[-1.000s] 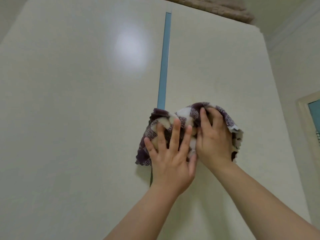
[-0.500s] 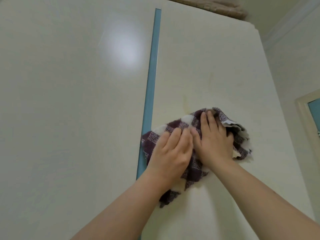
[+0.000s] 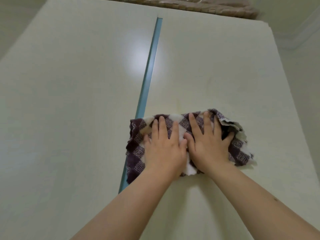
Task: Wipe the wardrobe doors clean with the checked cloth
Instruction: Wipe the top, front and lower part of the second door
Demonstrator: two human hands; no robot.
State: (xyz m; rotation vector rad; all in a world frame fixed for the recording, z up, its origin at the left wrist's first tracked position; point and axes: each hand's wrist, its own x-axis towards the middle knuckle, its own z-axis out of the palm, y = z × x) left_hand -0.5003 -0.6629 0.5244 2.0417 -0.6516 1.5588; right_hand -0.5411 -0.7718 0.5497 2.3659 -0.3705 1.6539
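Observation:
A purple-and-white checked cloth (image 3: 136, 149) lies bunched flat against the cream right wardrobe door (image 3: 216, 66), its left edge overlapping the blue strip (image 3: 149, 70) between the doors. My left hand (image 3: 164, 148) presses on the cloth's left half with straight fingers. Beside it, thumbs touching, my right hand (image 3: 207, 144) presses on the right half, fingers spread and pointing up. The cream left wardrobe door (image 3: 69, 101) is bare, with a light glare near the strip.
A brown woven thing (image 3: 199, 6) lies on top of the wardrobe. A pale wall (image 3: 303, 49) with a cornice runs along the right, close to the right door's edge.
Both hands slid the cloth off the blue strip, down and to the right, onto the right door. The cloth spread flatter, and the view tilted up so the wardrobe top shows.

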